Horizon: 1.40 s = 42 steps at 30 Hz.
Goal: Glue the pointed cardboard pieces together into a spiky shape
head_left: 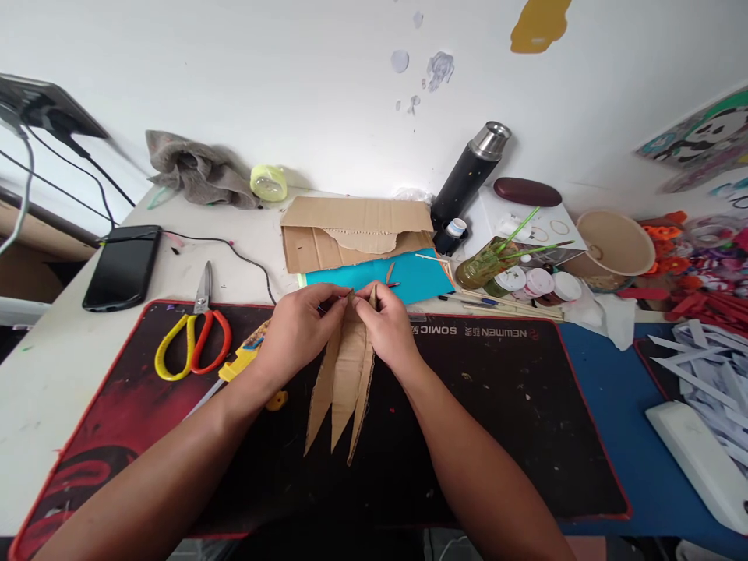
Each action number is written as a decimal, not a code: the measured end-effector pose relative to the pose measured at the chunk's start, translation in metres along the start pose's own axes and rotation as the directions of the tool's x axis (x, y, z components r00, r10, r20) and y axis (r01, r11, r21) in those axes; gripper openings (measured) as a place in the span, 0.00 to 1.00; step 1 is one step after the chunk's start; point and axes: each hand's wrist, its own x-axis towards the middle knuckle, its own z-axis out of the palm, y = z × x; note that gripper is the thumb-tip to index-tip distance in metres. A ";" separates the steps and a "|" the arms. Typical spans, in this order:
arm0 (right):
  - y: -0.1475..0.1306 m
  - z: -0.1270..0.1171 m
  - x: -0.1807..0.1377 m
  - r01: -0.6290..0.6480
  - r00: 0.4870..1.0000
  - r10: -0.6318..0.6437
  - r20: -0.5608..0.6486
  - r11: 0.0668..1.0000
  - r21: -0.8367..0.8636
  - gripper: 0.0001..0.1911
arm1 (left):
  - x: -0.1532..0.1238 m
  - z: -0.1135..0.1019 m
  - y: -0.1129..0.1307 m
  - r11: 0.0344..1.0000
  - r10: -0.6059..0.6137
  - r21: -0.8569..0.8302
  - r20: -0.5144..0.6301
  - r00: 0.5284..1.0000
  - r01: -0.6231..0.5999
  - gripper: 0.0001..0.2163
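Between my hands hangs a brown cardboard cutout [349, 366] with several long pointed strips, their tips toward me over the black mat. My left hand [305, 331] pinches its upper left part between thumb and fingers. On the other side my right hand [389, 323] grips the upper right edge, thumb on the near face. The fingers partly hide the cutout's far end. Beside my left wrist lies a yellow tool [239, 360], a utility knife by its look, partly covered by my forearm. Scissors [202, 331] with one yellow and one red handle rest left of it.
Behind my hands lie a larger cardboard piece [356, 214] and a blue sheet [421, 274]. A black thermos [471, 171], a glass jar [476, 271] and small paint pots stand at the back right. A phone [121, 267] lies left; paper strips [710, 374] are piled right.
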 end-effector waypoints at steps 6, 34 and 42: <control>0.000 0.001 0.000 -0.003 1.000 0.003 -0.007 1.000 0.011 0.09 | -0.001 0.000 0.002 1.000 -0.019 0.000 0.007 1.000 0.019 0.13; -0.002 -0.008 -0.008 -0.092 0.996 0.083 0.043 0.957 0.276 0.12 | 0.001 -0.020 0.001 0.927 -0.044 -0.357 0.195 0.980 0.113 0.09; 0.000 -0.007 -0.010 -0.148 0.989 0.133 0.066 0.920 0.363 0.13 | 0.001 -0.023 0.004 0.918 -0.043 -0.381 0.186 0.982 0.112 0.09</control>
